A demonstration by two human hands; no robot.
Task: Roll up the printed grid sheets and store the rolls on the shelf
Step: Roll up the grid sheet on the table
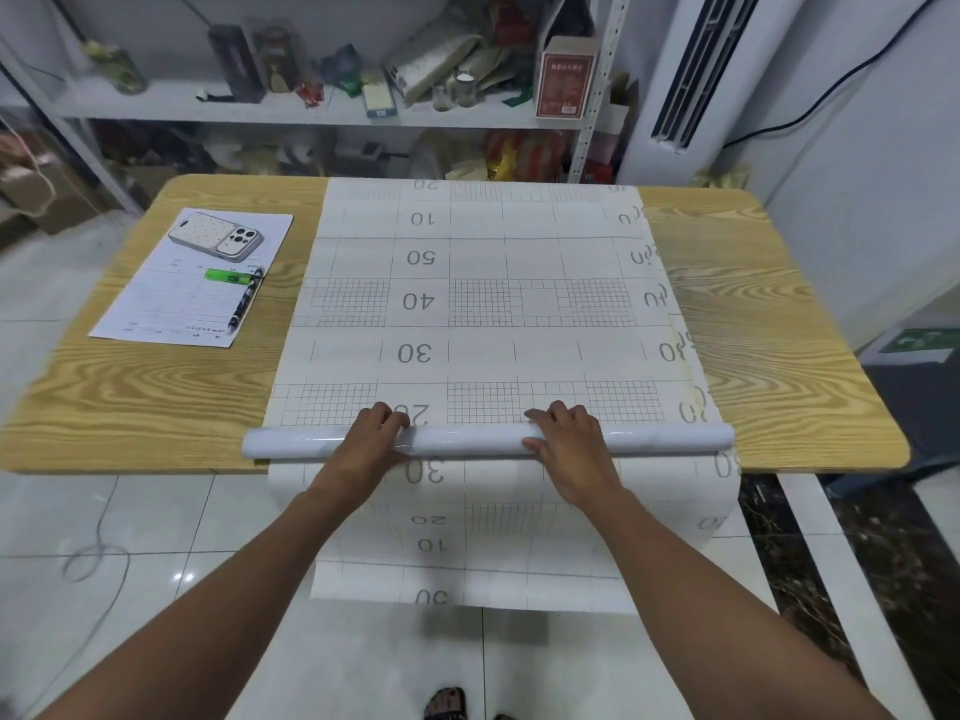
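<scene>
Roll (488, 441) lies crosswise along table (156, 397) edge, both hands gripping.

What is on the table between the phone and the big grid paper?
In the head view, only a strip of white form paper and bare wooden table separate the phone from the grid sheet.

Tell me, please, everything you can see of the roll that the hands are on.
The roll is a long, pale, glossy tube lying crosswise near the table's front edge. It rests on the grid sheet, which spreads flat beyond it and hangs off the table in front. The left hand and right hand curl over its middle, fingers on the far side. Both ends stick out free.
</scene>
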